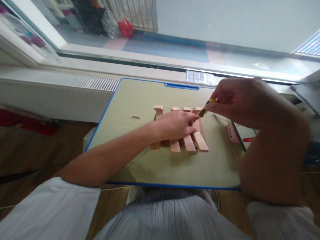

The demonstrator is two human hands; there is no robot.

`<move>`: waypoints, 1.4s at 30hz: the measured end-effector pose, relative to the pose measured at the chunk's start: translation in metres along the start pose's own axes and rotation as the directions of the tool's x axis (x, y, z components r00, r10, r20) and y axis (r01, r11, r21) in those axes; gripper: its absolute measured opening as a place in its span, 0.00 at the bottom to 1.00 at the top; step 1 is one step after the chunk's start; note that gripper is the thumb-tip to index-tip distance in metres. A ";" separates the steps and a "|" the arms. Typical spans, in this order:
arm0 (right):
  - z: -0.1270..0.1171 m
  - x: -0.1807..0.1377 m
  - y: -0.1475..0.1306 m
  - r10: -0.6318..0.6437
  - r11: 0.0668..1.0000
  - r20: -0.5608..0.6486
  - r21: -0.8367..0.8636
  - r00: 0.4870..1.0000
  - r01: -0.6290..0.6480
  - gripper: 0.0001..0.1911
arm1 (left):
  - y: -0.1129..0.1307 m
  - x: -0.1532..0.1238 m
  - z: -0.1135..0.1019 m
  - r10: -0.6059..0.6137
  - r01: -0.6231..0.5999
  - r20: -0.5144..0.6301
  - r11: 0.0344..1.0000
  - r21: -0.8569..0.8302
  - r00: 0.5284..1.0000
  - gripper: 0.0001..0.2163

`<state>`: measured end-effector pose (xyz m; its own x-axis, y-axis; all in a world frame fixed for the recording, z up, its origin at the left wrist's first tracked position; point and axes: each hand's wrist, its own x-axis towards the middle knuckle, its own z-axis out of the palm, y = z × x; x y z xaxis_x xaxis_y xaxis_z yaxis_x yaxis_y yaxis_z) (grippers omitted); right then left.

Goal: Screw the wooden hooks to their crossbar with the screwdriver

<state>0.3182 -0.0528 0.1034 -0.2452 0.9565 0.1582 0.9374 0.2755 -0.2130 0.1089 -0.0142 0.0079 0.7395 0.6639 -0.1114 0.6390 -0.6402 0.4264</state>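
Observation:
A light wooden rack (190,144) of several slats with curled far ends lies on the table. My left hand (175,125) lies across it, fingers bent and gripping the rightmost slats, with thumb and forefinger on either side of a spot where a small bit of metal shows. My right hand (232,100) is closed round the handle of a yellow-and-black screwdriver (205,108). The screwdriver is tilted, its lower end at that metal spot beside my left fingertips. Whether the tip sits in a screw head is too small to tell. A loose screw (136,116) lies left of the rack.
The table (140,96) has a blue edge and a blue slot (182,86) at the back. A pink power strip (232,132) with a cable lies at the right, beside a dark-edged flat item (246,133). A window sill and radiator (87,81) stand behind.

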 end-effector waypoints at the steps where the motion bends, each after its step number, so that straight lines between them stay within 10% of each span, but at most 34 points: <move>1: 0.000 0.001 -0.001 0.009 1.000 -0.007 -0.018 1.000 -0.009 0.09 | 0.000 0.000 0.000 -0.003 0.003 0.001 1.000 -0.002 1.000 0.21; 42: 0.001 0.002 0.001 -0.003 1.000 -0.005 -0.014 1.000 0.003 0.12 | 0.002 -0.001 0.000 -0.040 0.040 -0.009 0.999 -0.002 0.999 0.21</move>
<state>0.3183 -0.0508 0.1027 -0.2471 0.9551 0.1635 0.9400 0.2772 -0.1988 0.1099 -0.0161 0.0090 0.7114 0.6923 -0.1206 0.6677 -0.6123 0.4234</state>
